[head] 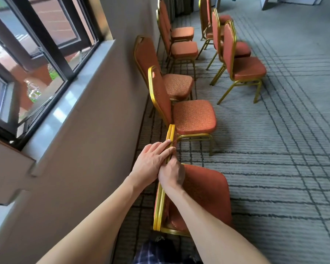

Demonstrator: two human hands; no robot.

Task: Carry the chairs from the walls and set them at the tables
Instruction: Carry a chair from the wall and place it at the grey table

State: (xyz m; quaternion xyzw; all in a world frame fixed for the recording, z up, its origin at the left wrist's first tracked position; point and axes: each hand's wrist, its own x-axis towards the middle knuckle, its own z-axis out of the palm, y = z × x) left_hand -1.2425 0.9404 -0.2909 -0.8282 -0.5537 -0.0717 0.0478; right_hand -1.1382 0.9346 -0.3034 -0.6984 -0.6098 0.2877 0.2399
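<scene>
The biggest risk is a knock. The nearest chair (204, 191) stands in a tight spot, with the wall (95, 130) close on the left of the hands and the next chair (194, 117) just beyond them. A swing on lifting could strike either one. A second row of chairs (248, 69) stands ahead and to the right of the hands, narrowing the way out over the carpet (284, 149).

A lesser risk is a twist. Both hands sit bunched at one spot on the gold top rail (171, 133), so the chair may tip or turn once its legs leave the floor. The left hand (151, 162) lies with fairly straight fingers across the rail, pressing rather than gripping. The right hand (171, 175), touching it on the near side, curls its fingers around the rail. Most of the weight would likely hang on that one grip.

The nearest chair sits directly under the hands and stands on the carpet against the wall. It is a banquet chair with a padded orange-red seat and back in a gold metal frame. Its back is seen edge-on from above. More chairs of the same kind line the wall beyond the hands. No surface to set them at is in view.
</scene>
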